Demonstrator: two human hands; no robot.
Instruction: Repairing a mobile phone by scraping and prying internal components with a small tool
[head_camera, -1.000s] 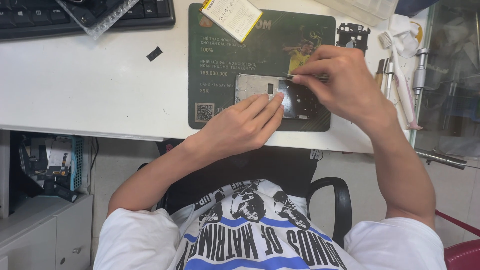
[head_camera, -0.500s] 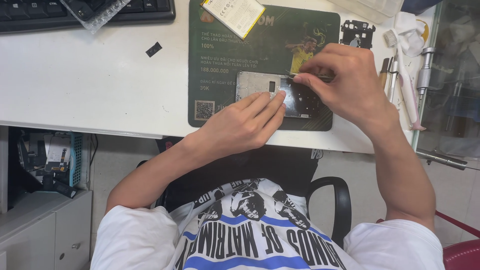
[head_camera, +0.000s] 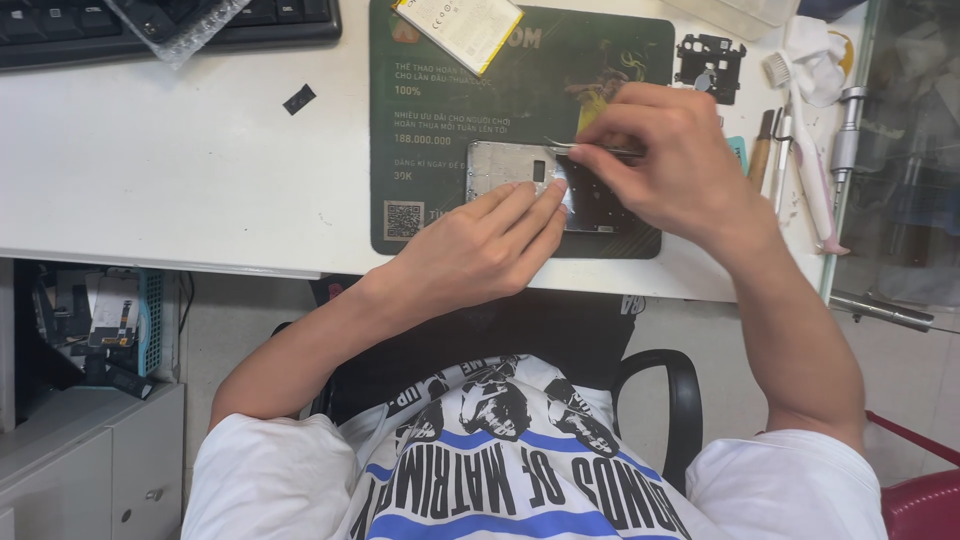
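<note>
An opened phone frame (head_camera: 505, 165), silver inside, lies on a dark green work mat (head_camera: 450, 110) on the white desk. My left hand (head_camera: 480, 250) rests flat on the mat with its fingertips pressing the frame's near edge. My right hand (head_camera: 665, 160) is bent over the right half of the frame and pinches thin metal tweezers (head_camera: 590, 148), their tip over the frame's top edge. The right part of the frame is hidden under that hand.
A yellow-white phone battery (head_camera: 460, 25) lies at the mat's top. A black plastic part (head_camera: 710, 65), a toothbrush (head_camera: 800, 150) and hand tools (head_camera: 765, 150) lie to the right. A black keyboard (head_camera: 60, 30) and a small black chip (head_camera: 299, 98) sit at the left.
Both hands stay on the phone frame. My right hand has shifted slightly with the tweezers; the view has tilted a little.
</note>
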